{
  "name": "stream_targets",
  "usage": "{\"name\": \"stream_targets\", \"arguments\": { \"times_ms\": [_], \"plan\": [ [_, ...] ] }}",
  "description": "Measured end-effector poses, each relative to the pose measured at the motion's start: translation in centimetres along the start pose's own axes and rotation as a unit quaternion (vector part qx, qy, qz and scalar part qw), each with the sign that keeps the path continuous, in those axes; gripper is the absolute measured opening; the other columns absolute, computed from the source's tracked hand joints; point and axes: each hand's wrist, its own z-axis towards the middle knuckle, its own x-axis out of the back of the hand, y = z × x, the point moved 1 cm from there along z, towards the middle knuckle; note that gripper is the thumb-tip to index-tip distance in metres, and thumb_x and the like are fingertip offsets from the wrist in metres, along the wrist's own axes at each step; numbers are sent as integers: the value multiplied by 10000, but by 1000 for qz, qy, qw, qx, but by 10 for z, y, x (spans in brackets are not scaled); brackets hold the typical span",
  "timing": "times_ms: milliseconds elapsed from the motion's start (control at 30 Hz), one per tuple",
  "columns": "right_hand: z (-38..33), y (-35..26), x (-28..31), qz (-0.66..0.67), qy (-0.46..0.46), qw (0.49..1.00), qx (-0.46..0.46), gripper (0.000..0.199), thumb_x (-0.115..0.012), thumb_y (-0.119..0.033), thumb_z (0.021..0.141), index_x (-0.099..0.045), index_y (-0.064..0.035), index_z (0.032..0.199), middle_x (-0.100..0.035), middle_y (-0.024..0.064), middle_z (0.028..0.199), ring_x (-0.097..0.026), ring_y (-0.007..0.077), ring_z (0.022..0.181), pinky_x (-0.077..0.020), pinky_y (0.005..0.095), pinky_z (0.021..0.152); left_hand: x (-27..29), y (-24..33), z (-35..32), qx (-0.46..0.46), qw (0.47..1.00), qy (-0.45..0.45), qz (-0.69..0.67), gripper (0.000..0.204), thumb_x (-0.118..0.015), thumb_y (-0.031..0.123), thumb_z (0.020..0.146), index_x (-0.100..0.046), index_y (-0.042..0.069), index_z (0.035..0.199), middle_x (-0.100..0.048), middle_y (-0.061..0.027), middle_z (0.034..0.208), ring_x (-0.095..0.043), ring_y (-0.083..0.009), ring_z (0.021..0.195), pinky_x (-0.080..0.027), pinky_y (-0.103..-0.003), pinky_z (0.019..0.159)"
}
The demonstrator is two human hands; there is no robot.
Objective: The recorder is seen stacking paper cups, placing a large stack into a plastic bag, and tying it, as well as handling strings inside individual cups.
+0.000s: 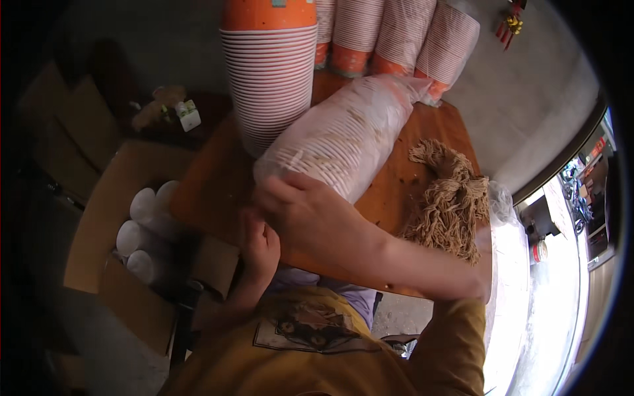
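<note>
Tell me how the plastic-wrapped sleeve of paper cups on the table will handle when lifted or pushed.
The sleeve of paper cups is probably light for its bulk, being nested paper. Its thin, wrinkled film looks slippery, so the right hand at its near end may slide. Lying on its side on the wooden table, the round stack could roll or flex mid-length.

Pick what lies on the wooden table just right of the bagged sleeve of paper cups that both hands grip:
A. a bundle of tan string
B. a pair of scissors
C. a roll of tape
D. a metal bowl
A: a tangled bundle of tan string lies on the wooden table beside the bagged sleeve of paper cups.
</note>
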Motion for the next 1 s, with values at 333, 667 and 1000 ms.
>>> {"name": "stream_targets", "arguments": {
  "times_ms": [333, 667, 1000],
  "plan": [
    [68, 37, -18, 151, -293, 944, 36, 257, -560, -147, 829, -593, -34, 1058, -679, 150, 882, -672, 314, 819, -523, 393, 693, 15, -19, 12, 497, 603, 88, -618, 353, -543, -19, 857, -485, 49, 1198, -536, -99, 1190, -542, -200, 1103, -452, -326, 947],
    [81, 51, -10, 208, -333, 918, -60, 213, -562, -153, 835, -655, -46, 994, -670, 190, 822, -666, 346, 761, -516, 443, 677, 23, -33, 2, -44, 986, 99, -129, 193, -600, -29, 879, -501, 49, 1026, -534, -83, 981, -537, -174, 892, -452, -286, 775],
    [50, 27, -9, 329, -248, 901, 133, 182, -600, -109, 795, -628, -20, 951, -588, 139, 1027, -544, 305, 1066, -439, 400, 936, 58, -41, 27, 653, 427, -63, -622, 72, -550, 108, 899, -595, 52, 908, -583, -28, 772, -550, -126, 619, -415, -237, 519]
  ]
}}
